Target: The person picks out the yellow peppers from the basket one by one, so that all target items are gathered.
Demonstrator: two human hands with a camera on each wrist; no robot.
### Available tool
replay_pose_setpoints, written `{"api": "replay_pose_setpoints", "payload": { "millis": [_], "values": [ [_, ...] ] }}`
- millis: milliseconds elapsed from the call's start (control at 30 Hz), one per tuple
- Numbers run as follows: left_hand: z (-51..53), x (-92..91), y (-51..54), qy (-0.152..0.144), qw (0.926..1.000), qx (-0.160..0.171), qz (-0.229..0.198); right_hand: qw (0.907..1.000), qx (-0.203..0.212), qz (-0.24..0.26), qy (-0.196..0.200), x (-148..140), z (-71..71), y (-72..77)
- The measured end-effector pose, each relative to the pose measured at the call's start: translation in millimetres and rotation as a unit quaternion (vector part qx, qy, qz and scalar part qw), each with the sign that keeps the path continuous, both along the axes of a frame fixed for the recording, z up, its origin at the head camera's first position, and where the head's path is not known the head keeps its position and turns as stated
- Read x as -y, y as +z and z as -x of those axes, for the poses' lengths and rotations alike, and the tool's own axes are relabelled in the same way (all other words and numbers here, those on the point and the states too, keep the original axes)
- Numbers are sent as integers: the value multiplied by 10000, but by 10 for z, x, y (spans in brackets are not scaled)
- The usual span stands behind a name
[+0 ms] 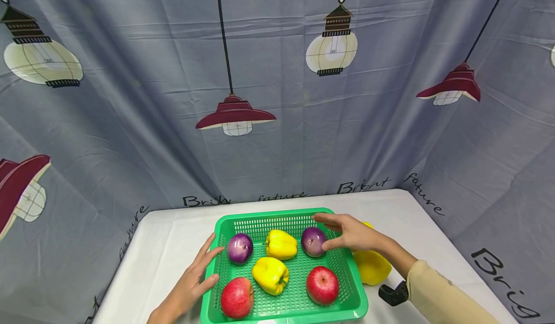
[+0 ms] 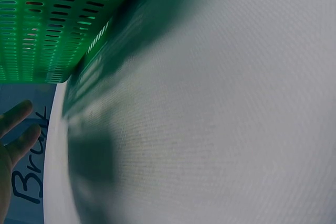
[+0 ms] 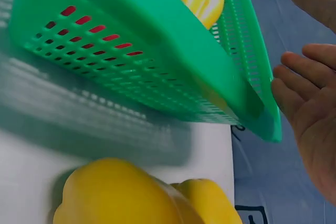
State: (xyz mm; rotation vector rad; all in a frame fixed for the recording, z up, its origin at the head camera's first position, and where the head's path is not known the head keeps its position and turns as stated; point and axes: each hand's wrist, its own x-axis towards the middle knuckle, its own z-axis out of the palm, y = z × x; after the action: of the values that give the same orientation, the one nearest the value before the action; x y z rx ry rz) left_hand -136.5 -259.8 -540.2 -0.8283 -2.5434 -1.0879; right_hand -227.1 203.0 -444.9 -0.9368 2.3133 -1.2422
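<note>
A green plastic basket [image 1: 362,295] with slotted walls holds two red apples [image 1: 323,285], two yellow bell peppers [image 1: 270,276] and two round purple vegetables [image 1: 240,249], perhaps onions. At the basket's left rim is my left hand [image 1: 191,280], its fingers spread and nothing in its grasp. My right hand [image 1: 353,233] hovers over the right rim, thumb close to the right purple vegetable [image 1: 313,241]; whether they touch I cannot tell. In the right wrist view that hand's palm [image 3: 320,114] faces the basket wall, fingers extended and holding nothing.
Right of the basket, partly behind my right forearm, lie yellow things [image 1: 372,267], seen large as smooth yellow shapes [image 3: 115,195] in the right wrist view. A white cloth [image 1: 169,237] covers the table. Grey curtain [image 1: 282,160] with printed lamps hangs behind and at the sides.
</note>
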Motion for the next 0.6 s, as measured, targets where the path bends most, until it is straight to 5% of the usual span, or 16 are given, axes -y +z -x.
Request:
{"api": "replay_pose_setpoints", "payload": {
  "millis": [333,600],
  "values": [
    [-7,9,11,11,10000,-37,-4,9988,440,153,151,276,78,-24],
    [-8,-10,19,7,10000,63,13,9994,177,-34,287,452,122,-28]
  ]
}}
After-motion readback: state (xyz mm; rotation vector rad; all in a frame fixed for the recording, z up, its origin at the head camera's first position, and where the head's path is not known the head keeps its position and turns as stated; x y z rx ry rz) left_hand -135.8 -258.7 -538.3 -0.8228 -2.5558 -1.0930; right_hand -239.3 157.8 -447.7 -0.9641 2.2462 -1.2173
